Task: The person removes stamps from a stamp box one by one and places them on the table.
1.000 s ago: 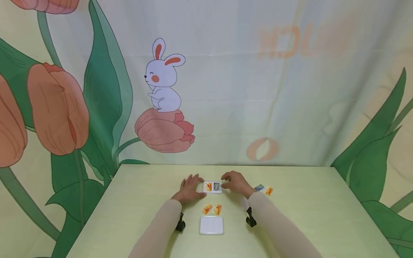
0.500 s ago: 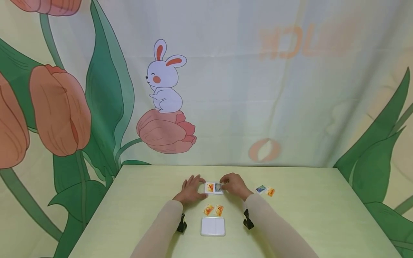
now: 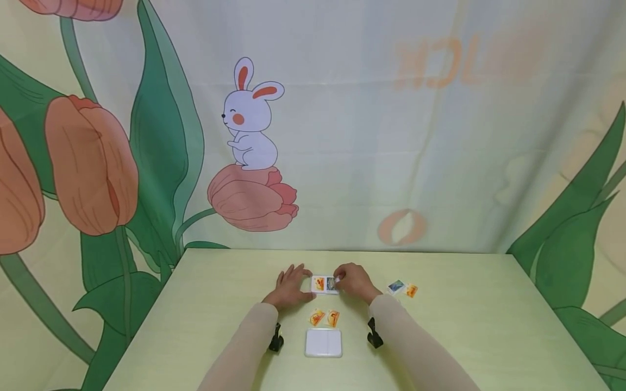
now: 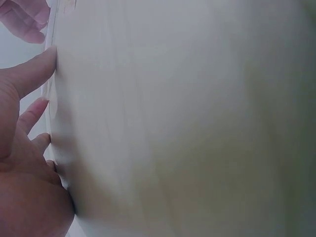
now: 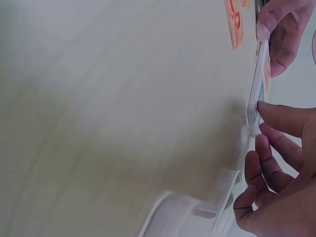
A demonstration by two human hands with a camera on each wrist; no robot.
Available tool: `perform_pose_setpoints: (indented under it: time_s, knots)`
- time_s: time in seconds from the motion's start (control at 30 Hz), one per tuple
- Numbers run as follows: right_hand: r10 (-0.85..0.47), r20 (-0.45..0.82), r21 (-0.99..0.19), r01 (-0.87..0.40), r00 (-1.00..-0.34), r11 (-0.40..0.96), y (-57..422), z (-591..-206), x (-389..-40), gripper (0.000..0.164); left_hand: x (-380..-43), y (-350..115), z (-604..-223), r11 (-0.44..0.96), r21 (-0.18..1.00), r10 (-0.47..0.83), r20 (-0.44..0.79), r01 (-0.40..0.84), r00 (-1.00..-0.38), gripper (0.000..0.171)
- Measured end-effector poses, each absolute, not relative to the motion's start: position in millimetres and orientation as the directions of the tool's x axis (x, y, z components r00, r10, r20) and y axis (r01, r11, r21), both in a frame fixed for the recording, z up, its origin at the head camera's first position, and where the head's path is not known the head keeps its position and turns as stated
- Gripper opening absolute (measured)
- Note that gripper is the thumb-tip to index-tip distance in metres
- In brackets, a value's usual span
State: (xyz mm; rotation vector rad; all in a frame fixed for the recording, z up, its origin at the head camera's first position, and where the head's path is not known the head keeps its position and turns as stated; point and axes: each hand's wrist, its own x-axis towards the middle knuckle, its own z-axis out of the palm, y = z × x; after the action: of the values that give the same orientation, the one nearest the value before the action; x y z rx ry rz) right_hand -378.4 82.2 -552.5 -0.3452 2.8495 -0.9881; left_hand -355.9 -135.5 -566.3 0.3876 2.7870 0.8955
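Note:
A shallow white case [image 3: 320,292] lies near the middle of the table, an orange card [image 3: 319,283] in its left half and a dark grey card [image 3: 330,283] in its right half. My left hand [image 3: 288,289] holds the case by its left end, thumb at the near corner and forefinger at the far one. At the right end, thumb and forefinger of my right hand [image 3: 356,280] pinch at the edge of the grey card. The right wrist view shows that thumb against the case edge [image 5: 254,94]. The left wrist view barely shows the case.
Nearer me lie two orange cards [image 3: 332,318] and a second white case [image 3: 323,343]. A blue card [image 3: 396,286] and an orange-yellow card [image 3: 411,290] lie right of my right hand. A printed tulip-and-rabbit curtain [image 3: 342,136] hangs behind the table.
My right hand has moved slightly left, from beside the case onto the edge of the grey card. My left hand stays at the case's left end.

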Motion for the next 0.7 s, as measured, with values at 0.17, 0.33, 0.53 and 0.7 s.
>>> perform_pose_setpoints:
  time_s: [0.17, 0.33, 0.53, 0.7]
  knots:
    - [-0.235, -0.049, -0.616, -0.156, -0.971, 0.772, 81.4, -552.6, -379.4, 0.019, -356.8, -136.1, -568.5, 0.787, 0.587, 0.3, -0.097, 0.189, -0.949, 0.054]
    - [-0.235, -0.038, -0.613, -0.163, -0.971, 0.773, 81.8, -552.6, -379.8, 0.019, -357.5, -136.4, -569.0, 0.786, 0.587, 0.302, -0.089, 0.195, -0.949, 0.054]
    - [-0.242, -0.045, -0.616, -0.164, -0.969, 0.771, 82.0, -549.5, -377.7, 0.016, -355.6, -136.2, -566.8, 0.778, 0.6, 0.302, -0.094, 0.188, -0.949, 0.053]
    - [-0.241, -0.074, -0.626, -0.143, -0.968, 0.766, 82.1, -547.5, -376.3, 0.016, -356.0, -136.0, -567.2, 0.776, 0.601, 0.303, -0.092, 0.19, -0.949, 0.052]
